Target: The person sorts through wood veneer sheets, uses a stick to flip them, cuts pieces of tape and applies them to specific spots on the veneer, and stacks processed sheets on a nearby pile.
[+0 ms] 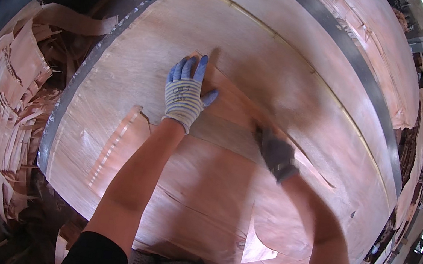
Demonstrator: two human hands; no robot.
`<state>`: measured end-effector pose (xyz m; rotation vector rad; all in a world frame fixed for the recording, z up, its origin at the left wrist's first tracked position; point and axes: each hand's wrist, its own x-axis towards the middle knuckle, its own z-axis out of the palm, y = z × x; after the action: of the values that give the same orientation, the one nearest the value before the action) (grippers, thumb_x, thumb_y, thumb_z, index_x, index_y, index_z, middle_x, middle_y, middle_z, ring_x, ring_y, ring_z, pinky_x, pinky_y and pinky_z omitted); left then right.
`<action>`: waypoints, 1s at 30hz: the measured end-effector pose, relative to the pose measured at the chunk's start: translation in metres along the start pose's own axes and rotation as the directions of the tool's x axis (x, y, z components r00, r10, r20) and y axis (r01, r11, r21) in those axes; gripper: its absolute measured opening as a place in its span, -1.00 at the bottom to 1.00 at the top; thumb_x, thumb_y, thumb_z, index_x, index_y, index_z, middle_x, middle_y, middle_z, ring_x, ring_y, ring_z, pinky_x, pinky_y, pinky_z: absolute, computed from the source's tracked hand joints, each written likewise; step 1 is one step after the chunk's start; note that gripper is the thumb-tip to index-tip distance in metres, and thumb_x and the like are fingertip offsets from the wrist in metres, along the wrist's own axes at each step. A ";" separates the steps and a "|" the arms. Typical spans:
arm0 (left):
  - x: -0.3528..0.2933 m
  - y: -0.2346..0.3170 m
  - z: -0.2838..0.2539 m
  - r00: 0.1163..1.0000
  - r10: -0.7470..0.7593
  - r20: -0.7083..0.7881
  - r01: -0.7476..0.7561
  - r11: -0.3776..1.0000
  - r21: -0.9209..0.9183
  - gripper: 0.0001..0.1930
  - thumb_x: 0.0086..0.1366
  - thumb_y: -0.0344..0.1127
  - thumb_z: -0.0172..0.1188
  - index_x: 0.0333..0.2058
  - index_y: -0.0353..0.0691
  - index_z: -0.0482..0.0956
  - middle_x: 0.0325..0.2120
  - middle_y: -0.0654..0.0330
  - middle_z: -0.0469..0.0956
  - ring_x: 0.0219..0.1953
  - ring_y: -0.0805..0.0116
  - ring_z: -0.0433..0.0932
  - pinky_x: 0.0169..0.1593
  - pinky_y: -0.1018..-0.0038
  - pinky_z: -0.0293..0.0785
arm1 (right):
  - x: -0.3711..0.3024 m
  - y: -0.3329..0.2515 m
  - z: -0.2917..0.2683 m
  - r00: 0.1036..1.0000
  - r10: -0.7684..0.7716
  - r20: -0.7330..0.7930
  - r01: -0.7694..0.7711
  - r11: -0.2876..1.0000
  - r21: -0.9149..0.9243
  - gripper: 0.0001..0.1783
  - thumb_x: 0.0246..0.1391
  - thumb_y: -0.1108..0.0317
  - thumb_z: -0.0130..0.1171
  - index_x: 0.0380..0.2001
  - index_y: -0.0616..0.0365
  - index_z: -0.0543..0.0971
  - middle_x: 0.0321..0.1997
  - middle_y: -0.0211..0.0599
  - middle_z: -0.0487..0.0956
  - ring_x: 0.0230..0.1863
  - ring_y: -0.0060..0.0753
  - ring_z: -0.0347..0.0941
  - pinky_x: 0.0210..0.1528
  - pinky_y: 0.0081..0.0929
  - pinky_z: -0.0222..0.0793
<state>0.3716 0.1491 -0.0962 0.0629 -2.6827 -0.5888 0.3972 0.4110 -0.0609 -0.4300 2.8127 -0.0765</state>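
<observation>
The veneer strip (235,102) slants from far left to near right. The flat, open left hand (183,91) is nearer its far end; the right hand (276,153) is apart, its grip too blurred to tell.

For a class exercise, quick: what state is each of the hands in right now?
Left hand: open, fingers extended over thin wood sheeting.
Right hand: blurred; cannot tell whether open or closed.
</observation>
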 end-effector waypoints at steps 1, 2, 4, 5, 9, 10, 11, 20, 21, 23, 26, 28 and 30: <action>0.001 0.005 0.002 1.000 0.016 0.002 -0.016 1.000 0.013 -0.19 -0.15 -0.05 0.32 0.12 -0.11 0.23 0.04 0.00 0.28 0.10 0.01 0.22 0.14 0.14 0.13 | -0.014 0.012 0.008 1.000 0.014 -0.016 -0.015 0.998 -0.062 -0.67 0.15 0.09 -0.17 -0.18 0.02 0.44 -0.24 -0.08 0.53 -0.38 -0.01 0.51 -0.36 -0.08 0.41; 0.000 0.008 0.002 1.000 0.028 0.007 -0.028 0.999 0.037 -0.20 -0.14 -0.05 0.32 0.12 -0.09 0.23 0.06 0.00 0.26 0.11 0.00 0.21 0.15 0.13 0.12 | -0.023 0.013 0.006 0.999 0.022 -0.036 -0.026 0.992 -0.122 -0.68 0.14 0.09 -0.17 -0.23 0.03 0.44 -0.26 -0.10 0.54 -0.42 -0.03 0.52 -0.42 -0.09 0.41; -0.004 0.009 0.004 0.999 0.050 0.017 -0.051 0.995 0.089 -0.22 -0.13 -0.06 0.30 0.12 -0.07 0.23 0.09 0.01 0.23 0.12 -0.03 0.18 0.16 0.10 0.08 | -0.029 0.018 0.001 0.991 0.078 0.109 -0.051 0.972 -0.231 -0.70 0.13 0.09 -0.15 -0.31 0.05 0.44 -0.29 -0.15 0.55 -0.47 -0.07 0.52 -0.49 -0.12 0.40; -0.002 0.006 0.005 0.998 0.062 0.013 -0.063 0.990 0.123 -0.23 -0.12 -0.06 0.29 0.13 -0.05 0.24 0.10 0.01 0.21 0.13 -0.04 0.17 0.17 0.08 0.07 | -0.028 0.009 -0.015 0.987 0.123 0.105 -0.094 0.966 -0.242 -0.77 0.10 0.13 -0.09 -0.39 0.04 0.42 -0.33 -0.22 0.55 -0.53 -0.10 0.51 -0.55 -0.12 0.37; 0.001 -0.003 0.013 0.981 0.187 0.053 -0.193 0.974 0.121 -0.26 -0.07 -0.09 0.25 0.13 -0.03 0.23 0.13 0.02 0.19 0.17 -0.05 0.11 0.18 0.08 0.04 | -0.009 0.018 -0.031 0.909 0.025 -0.416 0.093 0.961 0.262 -0.78 0.03 0.22 0.04 -0.27 0.05 0.44 -0.27 -0.12 0.53 -0.38 0.01 0.49 -0.42 -0.08 0.38; 0.001 -0.004 0.014 0.981 0.182 0.069 -0.188 0.978 0.094 -0.27 -0.06 -0.10 0.25 0.14 -0.03 0.22 0.14 0.03 0.18 0.18 -0.05 0.10 0.19 0.08 0.04 | 0.005 0.017 -0.030 0.908 -0.003 -0.418 0.132 0.951 0.280 -0.77 0.00 0.21 0.05 -0.27 0.06 0.45 -0.29 -0.11 0.54 -0.36 0.02 0.49 -0.38 -0.08 0.38; 0.003 0.000 0.016 0.979 0.183 0.087 -0.188 0.980 0.062 -0.27 -0.05 -0.11 0.24 0.14 -0.03 0.22 0.14 0.03 0.17 0.19 -0.05 0.08 0.19 0.08 0.03 | 0.018 0.021 -0.024 0.908 -0.024 -0.419 0.163 0.941 0.297 -0.75 -0.02 0.21 0.07 -0.28 0.06 0.47 -0.30 -0.09 0.54 -0.35 0.04 0.48 -0.35 -0.08 0.37; 0.000 0.003 0.002 0.993 0.056 0.108 -0.061 0.997 0.048 -0.20 -0.06 -0.13 0.25 0.19 0.00 0.13 0.21 0.06 0.05 0.21 -0.05 0.07 0.20 0.10 0.04 | 0.046 -0.012 -0.052 0.998 0.006 -0.065 0.024 0.898 0.440 -0.75 -0.22 0.24 0.17 -0.41 0.09 0.54 -0.44 -0.04 0.54 -0.33 0.02 0.48 -0.28 -0.14 0.38; -0.001 0.003 0.003 0.993 0.050 0.104 -0.054 0.998 0.032 -0.20 -0.06 -0.13 0.26 0.19 0.00 0.13 0.22 0.06 0.05 0.21 -0.06 0.06 0.20 0.10 0.04 | 0.047 -0.016 -0.050 0.998 -0.027 -0.061 0.054 0.856 0.515 -0.74 -0.22 0.22 0.18 -0.40 0.09 0.54 -0.40 -0.05 0.54 -0.33 0.02 0.48 -0.28 -0.15 0.38; 0.000 0.004 0.002 0.995 0.046 0.093 -0.046 0.999 0.001 -0.20 -0.06 -0.13 0.26 0.19 0.00 0.13 0.22 0.06 0.04 0.21 -0.07 0.05 0.20 0.11 0.04 | 0.052 -0.023 -0.043 0.988 0.051 -0.147 0.012 0.916 0.401 -0.71 -0.22 0.18 0.21 -0.40 0.08 0.53 -0.33 -0.06 0.53 -0.33 0.02 0.48 -0.28 -0.16 0.38; 0.005 0.010 0.003 0.993 0.065 0.096 -0.062 0.997 -0.039 -0.20 -0.06 -0.13 0.26 0.19 -0.01 0.13 0.23 0.04 0.03 0.22 -0.09 0.04 0.20 0.11 0.04 | 0.064 -0.024 -0.032 0.974 0.040 -0.224 0.014 0.972 0.235 -0.65 -0.22 0.11 0.24 -0.37 0.08 0.53 -0.25 -0.08 0.52 -0.31 0.00 0.49 -0.28 -0.17 0.39; 0.006 0.012 0.004 0.992 0.083 0.092 -0.080 0.996 -0.034 -0.19 -0.06 -0.15 0.27 0.20 0.01 0.11 0.22 0.04 0.04 0.22 -0.09 0.04 0.20 0.10 0.05 | 0.067 -0.021 -0.029 0.970 0.053 -0.236 -0.009 0.983 0.184 -0.64 -0.20 0.09 0.24 -0.36 0.10 0.53 -0.26 -0.08 0.52 -0.31 -0.03 0.49 -0.28 -0.19 0.39; 0.003 0.008 0.003 0.994 0.072 0.086 -0.071 0.997 -0.017 -0.23 -0.07 -0.16 0.28 0.17 0.01 0.17 0.22 0.03 0.05 0.22 -0.10 0.04 0.20 0.10 0.05 | 0.062 -0.038 -0.046 0.969 0.101 -0.224 -0.056 0.978 0.201 -0.66 -0.15 0.10 0.22 -0.37 0.12 0.54 -0.32 -0.07 0.54 -0.32 -0.05 0.50 -0.30 -0.20 0.39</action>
<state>0.3677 0.1570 -0.0943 -0.0631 -2.7508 -0.6001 0.3378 0.3566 -0.0304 -0.2788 3.0092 -0.4054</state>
